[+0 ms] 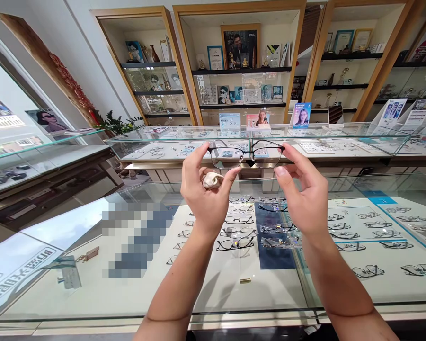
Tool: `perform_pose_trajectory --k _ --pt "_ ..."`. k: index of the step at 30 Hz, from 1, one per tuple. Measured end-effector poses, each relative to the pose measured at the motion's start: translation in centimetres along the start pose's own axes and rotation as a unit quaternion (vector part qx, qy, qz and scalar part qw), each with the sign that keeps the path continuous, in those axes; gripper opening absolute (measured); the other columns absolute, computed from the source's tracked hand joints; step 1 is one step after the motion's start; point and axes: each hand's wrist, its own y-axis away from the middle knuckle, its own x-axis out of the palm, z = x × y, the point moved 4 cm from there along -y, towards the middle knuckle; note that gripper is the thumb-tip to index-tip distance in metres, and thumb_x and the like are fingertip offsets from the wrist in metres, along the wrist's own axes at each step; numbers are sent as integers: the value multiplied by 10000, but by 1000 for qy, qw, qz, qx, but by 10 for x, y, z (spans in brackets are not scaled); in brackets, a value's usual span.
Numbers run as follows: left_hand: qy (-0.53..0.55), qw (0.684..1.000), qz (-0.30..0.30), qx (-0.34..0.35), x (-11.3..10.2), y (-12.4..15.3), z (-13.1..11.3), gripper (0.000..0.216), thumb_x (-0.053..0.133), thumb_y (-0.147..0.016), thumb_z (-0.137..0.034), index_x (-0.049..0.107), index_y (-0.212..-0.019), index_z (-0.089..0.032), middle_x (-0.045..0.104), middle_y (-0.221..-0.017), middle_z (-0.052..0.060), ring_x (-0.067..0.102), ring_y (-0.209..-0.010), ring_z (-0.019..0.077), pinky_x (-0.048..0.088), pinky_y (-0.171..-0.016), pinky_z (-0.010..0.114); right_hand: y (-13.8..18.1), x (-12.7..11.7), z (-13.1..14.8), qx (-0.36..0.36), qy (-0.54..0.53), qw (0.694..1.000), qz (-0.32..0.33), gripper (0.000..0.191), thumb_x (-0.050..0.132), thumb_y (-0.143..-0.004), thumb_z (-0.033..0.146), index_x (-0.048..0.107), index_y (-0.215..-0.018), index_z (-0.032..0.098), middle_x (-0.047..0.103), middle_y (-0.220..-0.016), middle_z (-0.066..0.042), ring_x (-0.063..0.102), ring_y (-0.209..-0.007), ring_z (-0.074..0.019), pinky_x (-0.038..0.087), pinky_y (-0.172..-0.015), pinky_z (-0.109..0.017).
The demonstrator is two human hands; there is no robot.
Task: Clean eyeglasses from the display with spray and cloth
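Both my hands hold up a pair of eyeglasses [247, 152] with a dark upper rim and clear lenses, level above the glass counter. My left hand [210, 189] grips the left end of the frame between fingers and thumb. A crumpled cream cloth [212, 180] is tucked in that same palm. At the other end, my right hand [301, 189] pinches the frame near the hinge, its thumb just below the right lens. The temples appear folded out, pointing away from me.
Under my forearms lies a glass display counter [230, 296] with several rows of eyeglasses [235, 243] inside. A small gold piece [245, 281] is near its front. Beyond stands another glass case [184, 137], with wooden shelves [242, 71] behind. A side counter [49, 156] is at left.
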Motion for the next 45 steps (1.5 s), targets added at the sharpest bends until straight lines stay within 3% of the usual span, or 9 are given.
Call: perform_pose_trajectory --k 3,10,16,25,30,33,39,45 --pt "-1 1000 2 -1 1 3 1 670 888 -940 -487 589 -1504 -284 656 -1495 134 729 -954 193 595 -733 328 -1 -1 -3 5 -26 1000 -12 453 664 -1075 417 715 -1510 302 743 -1520 -111 799 -1157 -277 690 -977 -510" --pt "-3 1000 14 -16 -2 1 -6 610 921 -893 -489 662 -1402 -275 723 -1337 103 711 -1247 279 630 -922 396 -6 -5 -12 3 -47 997 -53 347 641 -1092 455 786 -1366 300 794 -1384 -98 781 -1189 -293 710 -911 -521" --pt "12 998 47 -49 -4 -2 -12 571 925 -894 -397 673 -1395 -288 737 -1331 95 721 -1238 270 637 -860 367 -9 -10 -8 0 -38 997 -72 286 648 -1092 454 813 -1247 279 817 -1246 -84 794 -1080 -262 697 -831 -447" --pt "42 996 55 -51 -3 -1 -13 592 935 -887 -463 674 -1383 -272 713 -1362 95 712 -1203 249 631 -782 309 -10 -13 -5 25 -57 993 -100 238 699 -1054 475 811 -1093 269 811 -1081 -49 719 -790 -185 656 -706 -378" --pt "49 995 59 -68 0 2 -12 599 922 -895 -482 665 -1395 -275 700 -1396 99 711 -999 187 596 -683 285 -12 -12 -10 40 -111 988 -99 191 758 -1013 458 774 -1014 268 770 -966 -21 682 -730 -160 617 -669 -349" --pt "51 994 66 -69 0 3 -12 591 922 -891 -457 672 -1395 -275 714 -1364 99 717 -992 190 590 -681 293 -13 -10 -17 60 -179 978 -86 181 790 -989 449 752 -989 272 764 -950 -21 683 -734 -171 594 -640 -342" --pt "45 994 65 -74 -3 4 -14 592 927 -890 -448 694 -1401 -262 724 -1290 88 705 -1216 244 597 -848 328 -14 -3 -28 175 -306 935 -36 187 834 -933 438 733 -930 281 786 -960 -17 630 -676 -145 582 -686 -341" --pt "44 994 53 -80 -5 2 -17 580 950 -858 -429 721 -1364 -263 733 -1248 85 714 -1181 248 592 -816 321 -14 -1 -28 206 -350 913 -32 154 868 -909 404 766 -911 289 807 -970 -7 618 -687 -144 562 -694 -334"
